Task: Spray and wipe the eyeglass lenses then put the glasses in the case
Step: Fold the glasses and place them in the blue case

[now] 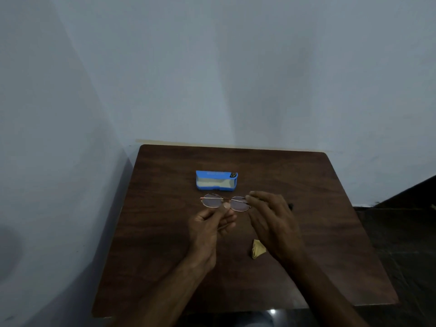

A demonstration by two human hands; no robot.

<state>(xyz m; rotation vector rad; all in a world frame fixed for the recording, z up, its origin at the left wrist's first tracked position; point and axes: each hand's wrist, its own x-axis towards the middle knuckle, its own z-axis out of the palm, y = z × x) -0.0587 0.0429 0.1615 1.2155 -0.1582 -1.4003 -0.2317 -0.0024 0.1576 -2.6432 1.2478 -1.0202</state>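
Thin metal-framed eyeglasses with folded temples hang above the middle of the brown table. My left hand pinches them at the bridge from below. My right hand grips the right end of the frame with its fingertips. Just behind the glasses lies an open blue case with a pale lining, its opening facing me. A crumpled yellow cloth rests on the table under my right wrist, partly hidden by it.
A small dark object pokes out behind my right hand; what it is cannot be told. The table stands against a pale wall at the back and left. Dark floor lies beyond its right edge.
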